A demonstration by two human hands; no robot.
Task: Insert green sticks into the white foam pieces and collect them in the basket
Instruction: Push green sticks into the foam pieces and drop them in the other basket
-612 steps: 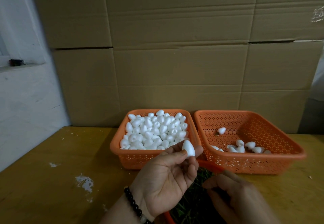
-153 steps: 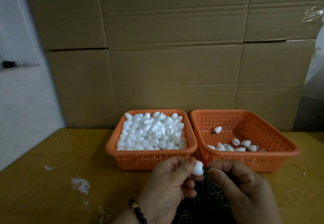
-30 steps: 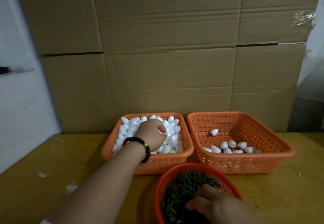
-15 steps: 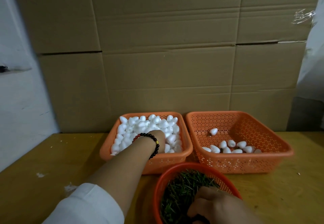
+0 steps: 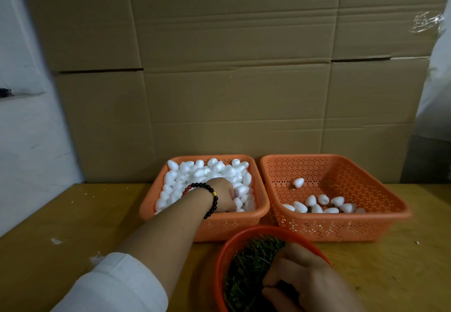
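Foam pieces point(image 5: 207, 172) fill the left basket point(image 5: 229, 223); the left hand point(image 5: 223, 195) digs into them, fingers buried, grip impossible to tell. A few pieces point(image 5: 317, 205) lie in the right basket point(image 5: 341, 226). The right hand point(image 5: 302, 280), fingers curled, rests in the sticks point(image 5: 249, 260) in the round basket point(image 5: 220, 263).

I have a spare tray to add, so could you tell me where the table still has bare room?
Bare wooden table lies left of the full orange basket of white foam pieces, and right of the round red bowl of green sticks. Centre is crowded: both baskets, the bowl, left hand and right hand.
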